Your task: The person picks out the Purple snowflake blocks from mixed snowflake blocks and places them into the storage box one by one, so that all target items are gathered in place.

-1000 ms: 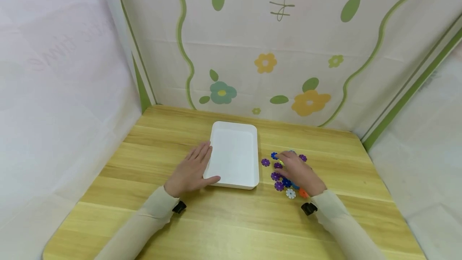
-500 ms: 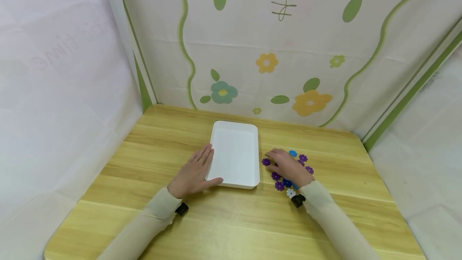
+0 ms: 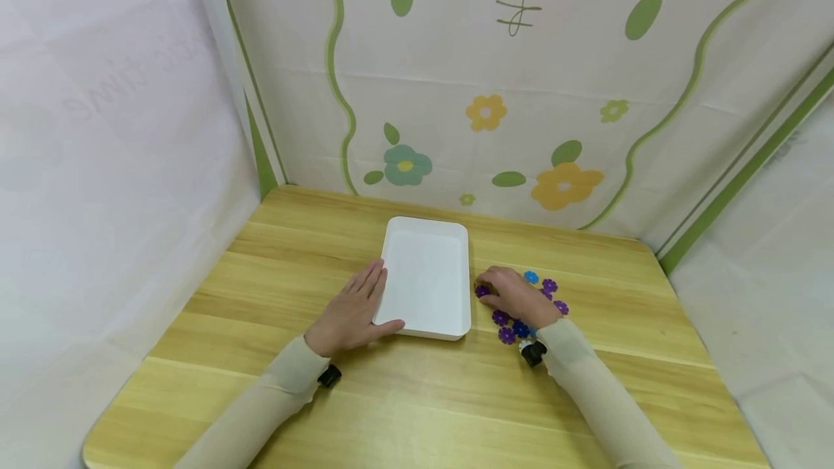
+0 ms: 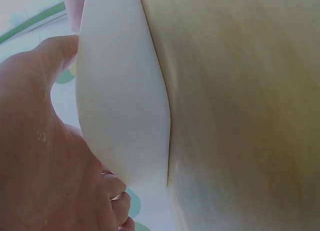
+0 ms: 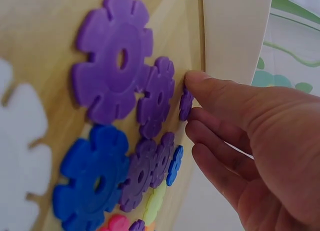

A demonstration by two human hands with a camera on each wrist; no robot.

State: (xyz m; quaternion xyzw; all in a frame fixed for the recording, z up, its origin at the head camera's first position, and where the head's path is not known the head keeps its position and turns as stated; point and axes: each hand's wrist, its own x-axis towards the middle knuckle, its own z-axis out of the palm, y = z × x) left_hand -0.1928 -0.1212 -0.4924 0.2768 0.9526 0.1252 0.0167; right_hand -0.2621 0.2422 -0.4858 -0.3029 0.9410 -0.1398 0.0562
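A white tray point(image 3: 423, 226) lies on the wooden table. My left hand point(image 3: 352, 310) rests flat against the tray's left side, fingers straight and thumb along its near edge; the left wrist view shows the left hand point(image 4: 35, 156) touching the tray point(image 4: 120, 101). To the right of the tray, my right hand point(image 3: 517, 299) lies over a cluster of flower-shaped discs. Its thumb and forefinger pinch a small purple disc point(image 3: 481, 292) close to the tray's right side. In the right wrist view, the purple disc point(image 5: 186, 105) sits edge-on between the thumb and forefinger of the right hand point(image 5: 250, 141).
Around the right hand lie more discs: a light blue one point(image 3: 531, 277), purple ones point(image 3: 549, 285) point(image 3: 500, 317) and a dark blue one point(image 3: 520, 329). Up close I see a big purple disc point(image 5: 112, 58), a dark blue disc point(image 5: 92, 183) and a white disc point(image 5: 20, 141). Flowered cloth walls enclose the table.
My right hand has slid left across the discs toward the tray, and its fingertips have closed on the leftmost purple disc. The left hand and the tray have stayed in place.
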